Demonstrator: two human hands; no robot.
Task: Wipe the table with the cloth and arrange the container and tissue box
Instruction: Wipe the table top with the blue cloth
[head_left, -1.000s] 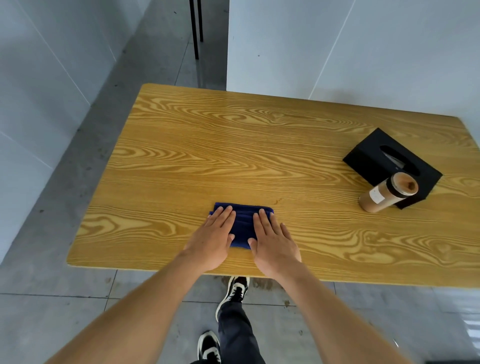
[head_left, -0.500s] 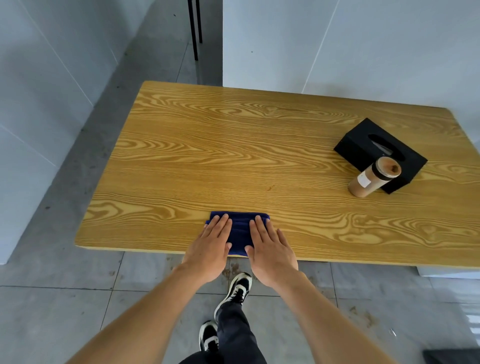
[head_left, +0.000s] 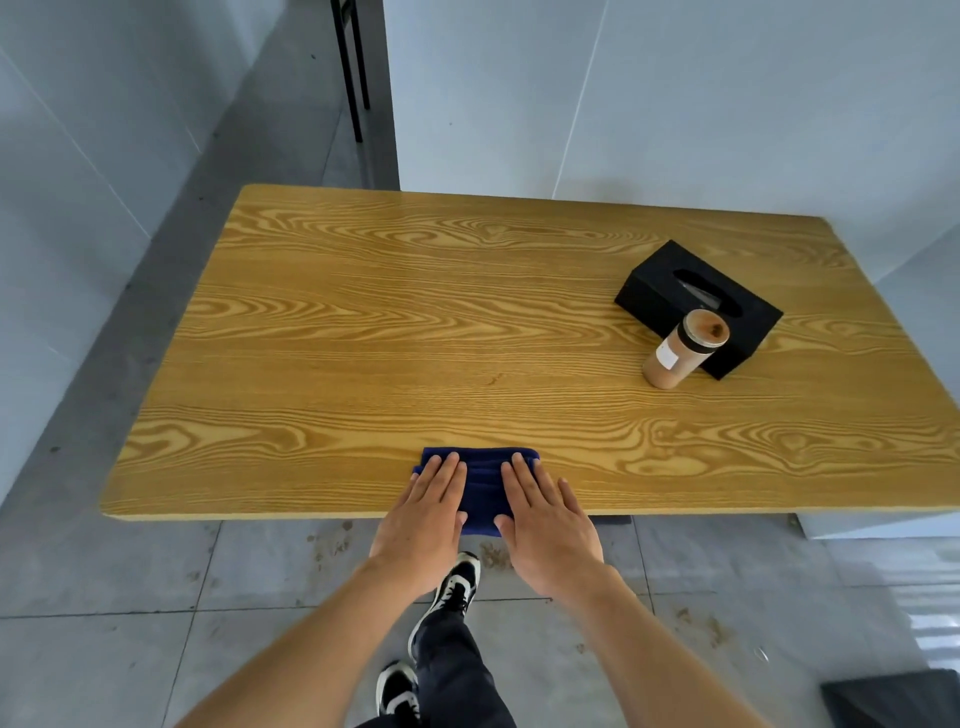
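A folded dark blue cloth (head_left: 480, 483) lies at the near edge of the wooden table (head_left: 363, 322), its near end hanging slightly over the edge. My left hand (head_left: 423, 519) and my right hand (head_left: 545, 525) lie flat on it side by side, fingers straight, pressing it down. A brown cylindrical container (head_left: 683, 348) with a dark-rimmed lid stands at the right. It touches the front of a black tissue box (head_left: 660, 291) that sits at an angle to the table edges.
White wall panels stand behind and to the left of the table. Black metal legs (head_left: 353, 67) rise at the back. My legs and black-and-white shoes (head_left: 457, 587) are on the grey tiled floor below the near edge.
Both hands have dragged the cloth toward me, from further in on the table to its near edge. The container and tissue box have not moved.
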